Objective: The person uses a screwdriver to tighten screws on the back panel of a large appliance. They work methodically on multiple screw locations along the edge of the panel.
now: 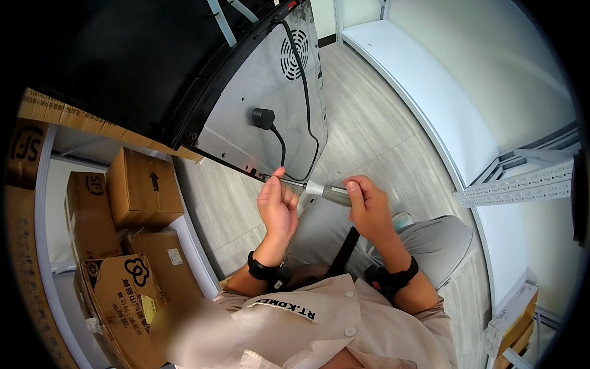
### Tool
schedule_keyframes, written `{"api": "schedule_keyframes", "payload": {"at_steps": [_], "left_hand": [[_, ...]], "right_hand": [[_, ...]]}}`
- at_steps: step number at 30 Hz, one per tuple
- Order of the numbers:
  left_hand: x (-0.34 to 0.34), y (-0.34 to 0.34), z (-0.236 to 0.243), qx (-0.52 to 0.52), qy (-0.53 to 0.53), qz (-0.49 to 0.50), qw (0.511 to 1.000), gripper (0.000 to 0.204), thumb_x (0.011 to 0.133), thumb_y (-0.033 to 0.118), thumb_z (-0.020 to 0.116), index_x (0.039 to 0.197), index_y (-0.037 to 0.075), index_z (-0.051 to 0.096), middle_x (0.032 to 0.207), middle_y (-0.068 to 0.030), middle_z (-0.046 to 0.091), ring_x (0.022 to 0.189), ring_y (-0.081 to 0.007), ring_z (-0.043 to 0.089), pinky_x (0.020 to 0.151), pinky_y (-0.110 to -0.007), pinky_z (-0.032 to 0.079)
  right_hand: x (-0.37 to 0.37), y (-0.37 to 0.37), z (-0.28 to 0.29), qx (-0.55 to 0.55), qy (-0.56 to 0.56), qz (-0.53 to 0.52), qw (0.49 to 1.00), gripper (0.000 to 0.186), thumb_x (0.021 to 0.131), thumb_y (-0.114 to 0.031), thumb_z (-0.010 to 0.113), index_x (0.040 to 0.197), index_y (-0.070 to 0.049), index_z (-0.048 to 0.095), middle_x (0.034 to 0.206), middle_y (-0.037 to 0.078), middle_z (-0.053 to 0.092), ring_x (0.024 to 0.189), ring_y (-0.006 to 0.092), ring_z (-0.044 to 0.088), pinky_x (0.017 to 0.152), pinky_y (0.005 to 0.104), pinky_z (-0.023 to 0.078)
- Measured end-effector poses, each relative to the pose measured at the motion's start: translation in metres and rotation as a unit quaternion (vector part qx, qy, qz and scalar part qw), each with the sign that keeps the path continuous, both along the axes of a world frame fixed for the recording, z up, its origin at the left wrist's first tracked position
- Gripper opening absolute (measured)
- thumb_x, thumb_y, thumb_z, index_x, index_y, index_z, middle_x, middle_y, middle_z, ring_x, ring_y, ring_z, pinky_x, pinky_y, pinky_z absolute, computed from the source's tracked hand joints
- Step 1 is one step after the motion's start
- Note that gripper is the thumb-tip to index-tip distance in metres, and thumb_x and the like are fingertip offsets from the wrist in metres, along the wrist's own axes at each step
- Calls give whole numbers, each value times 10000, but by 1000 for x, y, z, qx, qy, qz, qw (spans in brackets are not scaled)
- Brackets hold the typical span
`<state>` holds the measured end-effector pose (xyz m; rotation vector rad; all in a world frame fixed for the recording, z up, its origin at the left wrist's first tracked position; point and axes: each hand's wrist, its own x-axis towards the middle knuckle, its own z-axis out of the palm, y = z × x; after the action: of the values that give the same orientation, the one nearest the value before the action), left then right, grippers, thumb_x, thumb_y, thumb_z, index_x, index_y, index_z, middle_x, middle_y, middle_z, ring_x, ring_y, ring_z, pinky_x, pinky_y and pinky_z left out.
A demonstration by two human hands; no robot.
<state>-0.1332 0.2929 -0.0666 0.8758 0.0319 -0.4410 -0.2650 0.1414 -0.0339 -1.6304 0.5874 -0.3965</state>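
Note:
My right hand (370,209) is wrapped round the grey handle of a screwdriver (335,195). Its thin shaft runs left toward the lower edge of a grey metal panel (233,132). At that edge my left hand (279,206) is closed, fingers curled and thumb and forefinger together beside the screwdriver's tip. What it pinches, if anything, is too small to make out. The panel belongs to a large black appliance (123,61). A black power plug (263,118) lies against the panel, its cord (305,92) looping past a round slotted vent (294,54).
Cardboard boxes (144,189) stand on a white shelf (203,258) to my left. White shelving (424,86) curves along the right side, with a perforated metal upright (516,184). Pale wood-look floor (375,117) lies between. My bent leg (430,246) is close below my right hand.

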Motion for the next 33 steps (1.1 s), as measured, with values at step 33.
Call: {"api": "schedule_keyframes", "payload": {"at_steps": [33], "left_hand": [[7,2,-4,23,26,10,999,272,1034,276,563,908,35,577,627,70,315,526,-51,247,479,-244,235]], "right_hand": [[-5,-4,0,-129,-113,50,984,475,885,-108,690,1301,-26,476,891,95,604,756,210,569,715,314,467]]}}
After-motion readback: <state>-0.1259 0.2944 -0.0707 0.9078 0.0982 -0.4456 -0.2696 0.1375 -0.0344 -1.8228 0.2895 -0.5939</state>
